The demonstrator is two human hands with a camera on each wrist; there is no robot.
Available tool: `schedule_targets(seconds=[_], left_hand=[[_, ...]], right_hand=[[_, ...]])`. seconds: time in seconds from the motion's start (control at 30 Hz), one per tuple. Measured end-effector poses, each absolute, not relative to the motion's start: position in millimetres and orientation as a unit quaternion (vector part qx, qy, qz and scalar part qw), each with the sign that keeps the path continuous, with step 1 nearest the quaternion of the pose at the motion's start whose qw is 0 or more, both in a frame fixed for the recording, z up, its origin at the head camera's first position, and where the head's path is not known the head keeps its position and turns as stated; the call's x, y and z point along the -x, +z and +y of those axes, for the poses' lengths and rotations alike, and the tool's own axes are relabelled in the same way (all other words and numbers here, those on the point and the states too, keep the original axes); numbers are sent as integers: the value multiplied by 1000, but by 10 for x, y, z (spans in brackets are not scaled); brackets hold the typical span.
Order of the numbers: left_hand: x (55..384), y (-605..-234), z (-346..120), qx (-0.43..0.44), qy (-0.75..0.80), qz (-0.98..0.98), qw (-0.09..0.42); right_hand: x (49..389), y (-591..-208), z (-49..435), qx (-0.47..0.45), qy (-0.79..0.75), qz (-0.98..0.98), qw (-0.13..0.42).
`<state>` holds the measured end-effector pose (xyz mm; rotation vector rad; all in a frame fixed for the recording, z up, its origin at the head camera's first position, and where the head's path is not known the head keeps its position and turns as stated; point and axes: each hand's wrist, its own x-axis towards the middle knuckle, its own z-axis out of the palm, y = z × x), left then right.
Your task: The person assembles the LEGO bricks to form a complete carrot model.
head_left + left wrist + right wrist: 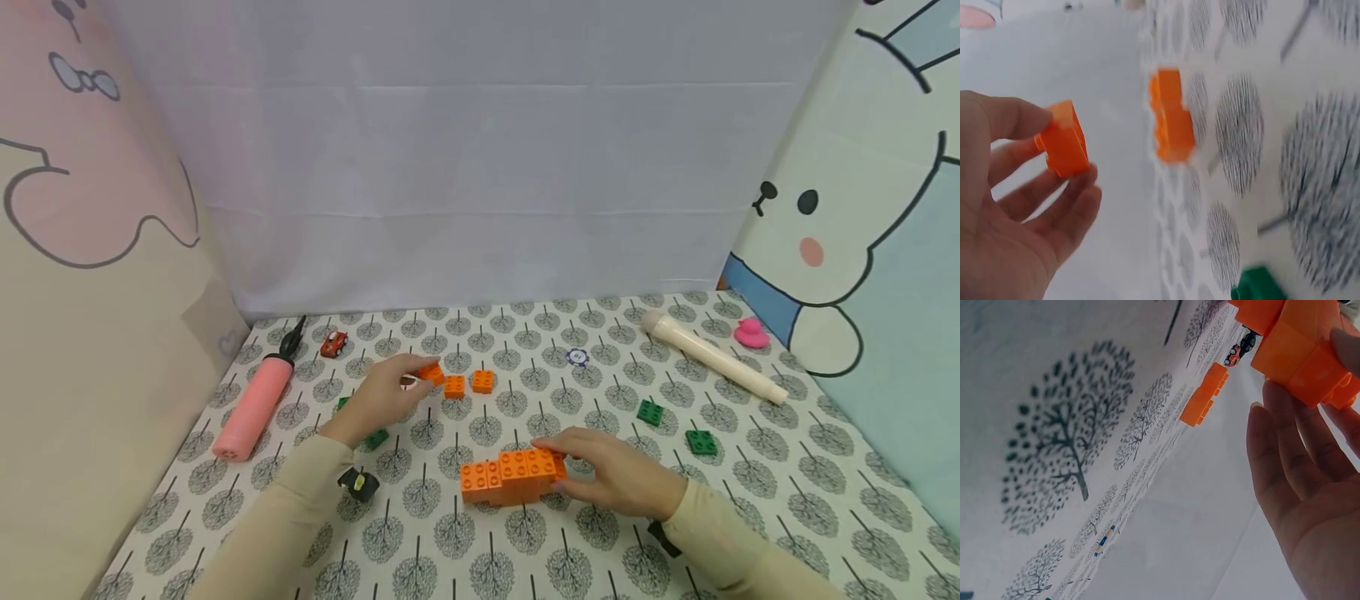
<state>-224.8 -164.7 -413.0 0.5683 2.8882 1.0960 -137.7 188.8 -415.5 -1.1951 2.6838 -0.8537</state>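
Observation:
My left hand (381,395) pinches an orange toy brick (1066,142) between thumb and fingers, raised off the cloth in the left wrist view. Two loose orange bricks, one (454,387) nearer and another (483,382) to its right, lie just right of that hand. At the front middle, my right hand (615,473) grips the right end of a joined row of orange bricks (517,477), taller toward the right. Thumb and fingertips lie on opposite sides of its end in the head view. A green brick (377,438) shows below the left hand.
A pink hand pump (255,408) and red toy car (333,343) lie left; a small black object (363,485) sits by the left sleeve. To the right are green bricks (650,412), a poker chip (577,357), a cream-coloured stick (712,354) and a pink duck (752,333).

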Motion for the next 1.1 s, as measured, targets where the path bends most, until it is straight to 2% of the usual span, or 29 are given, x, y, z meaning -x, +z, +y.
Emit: schedule_targets(seconds=[0.23, 0.43, 1.1], left_hand=[[1713, -4046, -1397, -329, 381, 864, -28], [1423, -4126, -1269, -388, 378, 838, -56], [1247, -4269, -1171, -344, 377, 860, -11]], right_hand=[[1392, -4161, 1908, 393, -276, 877, 28], [1392, -4169, 1912, 389, -276, 879, 26], [1373, -4193, 1894, 384, -284, 878, 26]])
